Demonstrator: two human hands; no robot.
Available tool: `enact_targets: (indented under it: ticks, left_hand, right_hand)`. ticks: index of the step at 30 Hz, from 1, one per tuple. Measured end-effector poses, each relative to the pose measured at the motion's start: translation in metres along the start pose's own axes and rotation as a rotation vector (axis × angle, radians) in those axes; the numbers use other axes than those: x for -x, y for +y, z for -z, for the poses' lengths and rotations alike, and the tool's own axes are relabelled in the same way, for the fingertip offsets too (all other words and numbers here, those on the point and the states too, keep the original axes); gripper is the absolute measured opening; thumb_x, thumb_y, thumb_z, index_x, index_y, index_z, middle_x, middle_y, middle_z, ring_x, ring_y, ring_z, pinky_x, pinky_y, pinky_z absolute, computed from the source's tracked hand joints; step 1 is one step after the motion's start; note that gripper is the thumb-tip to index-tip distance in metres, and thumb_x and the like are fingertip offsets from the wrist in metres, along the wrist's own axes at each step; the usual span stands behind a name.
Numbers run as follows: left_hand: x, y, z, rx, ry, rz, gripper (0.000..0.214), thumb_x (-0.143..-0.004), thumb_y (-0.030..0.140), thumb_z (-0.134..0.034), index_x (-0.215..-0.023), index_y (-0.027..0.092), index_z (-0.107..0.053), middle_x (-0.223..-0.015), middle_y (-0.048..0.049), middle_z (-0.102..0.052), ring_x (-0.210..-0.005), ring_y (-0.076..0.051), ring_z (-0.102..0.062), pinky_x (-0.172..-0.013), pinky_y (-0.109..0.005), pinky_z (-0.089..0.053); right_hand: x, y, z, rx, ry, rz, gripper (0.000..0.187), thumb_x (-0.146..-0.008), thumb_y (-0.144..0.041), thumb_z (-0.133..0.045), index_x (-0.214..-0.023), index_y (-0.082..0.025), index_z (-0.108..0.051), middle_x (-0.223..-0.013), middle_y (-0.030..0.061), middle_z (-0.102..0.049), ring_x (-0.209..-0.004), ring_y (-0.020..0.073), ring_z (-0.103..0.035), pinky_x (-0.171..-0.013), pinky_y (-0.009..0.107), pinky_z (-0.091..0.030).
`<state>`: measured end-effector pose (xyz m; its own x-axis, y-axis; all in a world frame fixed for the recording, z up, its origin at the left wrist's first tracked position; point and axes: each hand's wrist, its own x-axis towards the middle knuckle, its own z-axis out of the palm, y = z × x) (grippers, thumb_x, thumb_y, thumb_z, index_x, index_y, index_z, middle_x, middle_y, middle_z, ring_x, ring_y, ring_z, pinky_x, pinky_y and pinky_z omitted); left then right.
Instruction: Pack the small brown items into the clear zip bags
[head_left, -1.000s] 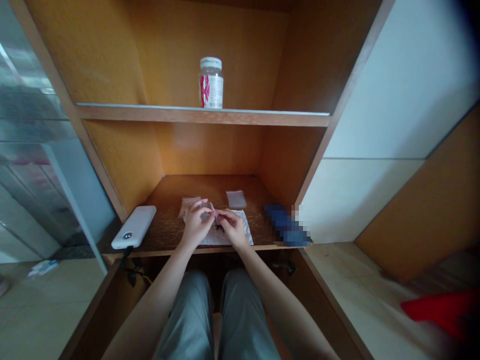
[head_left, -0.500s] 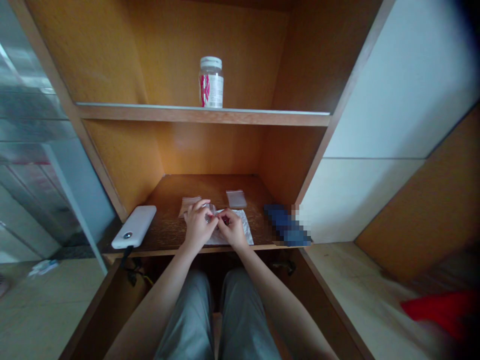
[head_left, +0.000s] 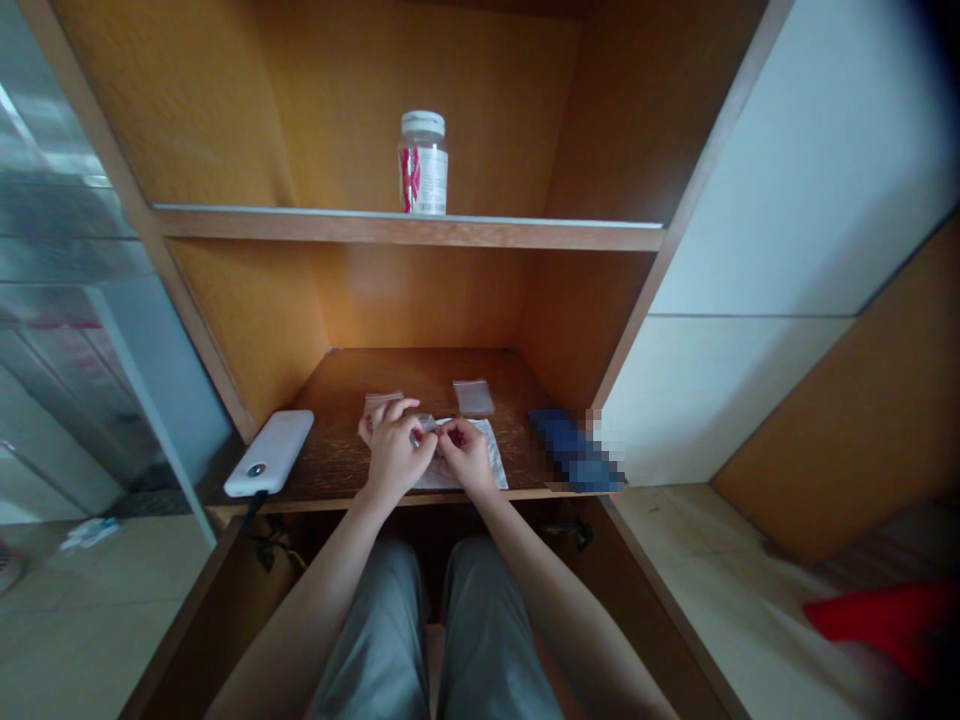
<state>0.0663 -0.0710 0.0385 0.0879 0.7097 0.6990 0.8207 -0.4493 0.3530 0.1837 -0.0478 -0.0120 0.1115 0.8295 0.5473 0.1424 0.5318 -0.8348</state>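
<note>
My left hand (head_left: 394, 452) and my right hand (head_left: 466, 456) meet above a sheet of white paper (head_left: 489, 452) on the dark wooden shelf board (head_left: 330, 450). Between their fingertips they pinch a small transparent plastic bag (head_left: 427, 424), and its contents cannot be made out. Under my left hand's fingers lies a second small bag (head_left: 373, 402), partly hidden. A third small resealable bag (head_left: 473, 397) lies flat just beyond my right hand, not touching it.
A white power bank (head_left: 268, 453) with a cable lies left of my hands, and a blurred blue object (head_left: 574, 450) lies to the right. Higher up, a labelled jar (head_left: 423, 165) stands on a wooden shelf (head_left: 405, 230). A red cloth (head_left: 885, 620) lies at lower right.
My hands have drawn closer together and now cover more of the paper. The dark bits seen earlier on the paper are hidden, and my left hand now rests against the second bag.
</note>
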Motion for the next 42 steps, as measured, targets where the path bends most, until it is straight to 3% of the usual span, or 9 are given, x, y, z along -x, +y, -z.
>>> enact_targets:
  ticks: [8,14,20,28,31,38,42]
  left_hand:
    - [-0.003,0.006,0.009,0.020,-0.005,-0.038,0.016,-0.066,0.019,-0.057,-0.052,0.020,-0.050,-0.107,-0.0026,-0.059,-0.109,-0.028,-0.041,-0.094,-0.051,-0.020]
    - [-0.004,0.007,0.007,-0.020,-0.006,-0.060,0.014,-0.067,0.020,-0.056,-0.053,0.020,-0.051,-0.104,-0.0040,-0.059,-0.109,-0.028,-0.042,-0.098,-0.054,-0.015]
    - [-0.004,0.006,0.005,-0.040,-0.033,-0.087,0.012,-0.068,0.018,-0.054,-0.056,0.021,-0.054,-0.103,-0.0049,-0.059,-0.110,-0.027,-0.042,-0.101,-0.055,-0.008]
    - [-0.002,0.005,0.008,-0.012,-0.123,-0.152,0.010,-0.071,0.018,-0.050,-0.062,0.021,-0.051,-0.103,-0.0034,-0.059,-0.111,-0.026,-0.042,-0.102,-0.053,-0.009]
    - [-0.001,0.005,0.010,-0.002,-0.129,-0.171,0.008,-0.069,0.014,-0.049,-0.070,0.022,-0.051,-0.111,-0.0040,-0.056,-0.114,-0.025,-0.040,-0.103,-0.053,-0.006]
    - [0.000,-0.006,0.014,0.032,-0.161,-0.234,0.049,-0.066,0.011,-0.047,-0.113,0.022,-0.043,-0.126,-0.0074,-0.048,-0.123,-0.024,-0.033,-0.106,-0.048,-0.005]
    - [0.002,-0.015,0.010,0.005,-0.216,-0.273,0.059,-0.064,0.008,-0.047,-0.121,0.020,-0.038,-0.129,-0.0091,-0.045,-0.125,-0.025,-0.030,-0.106,-0.050,-0.003]
  right_hand:
    - [-0.001,0.003,-0.001,-0.001,-0.012,-0.030,0.008,-0.071,-0.024,-0.050,-0.065,-0.018,-0.053,-0.058,-0.0022,-0.052,-0.053,0.0115,-0.047,-0.052,0.022,-0.038]
    - [0.000,-0.002,0.000,-0.051,0.049,0.108,0.005,-0.074,-0.020,-0.051,-0.077,-0.020,-0.054,-0.080,0.0025,-0.055,-0.076,0.0140,-0.053,-0.068,0.026,-0.044]
    - [-0.003,-0.003,0.001,-0.067,-0.072,0.192,0.014,-0.075,-0.020,-0.054,-0.079,-0.024,-0.067,-0.099,0.0053,-0.056,-0.096,0.0176,-0.052,-0.077,0.031,-0.044]
    - [-0.003,-0.004,-0.001,-0.046,-0.126,0.254,0.018,-0.072,-0.018,-0.058,-0.087,-0.025,-0.066,-0.103,0.0055,-0.054,-0.099,0.0175,-0.051,-0.086,0.032,-0.042]
    - [-0.004,-0.006,-0.001,-0.006,-0.147,0.257,0.017,-0.070,-0.017,-0.059,-0.086,-0.023,-0.064,-0.104,0.0058,-0.053,-0.101,0.0180,-0.050,-0.088,0.032,-0.041]
    - [-0.005,-0.002,0.000,-0.005,-0.107,0.183,0.026,-0.068,-0.026,-0.065,-0.093,-0.024,-0.060,-0.105,0.0061,-0.052,-0.097,0.0182,-0.051,-0.077,0.029,-0.045]
    - [-0.004,0.000,0.000,0.001,-0.126,0.189,0.030,-0.067,-0.029,-0.066,-0.095,-0.023,-0.060,-0.107,0.0062,-0.051,-0.097,0.0176,-0.051,-0.077,0.028,-0.045]
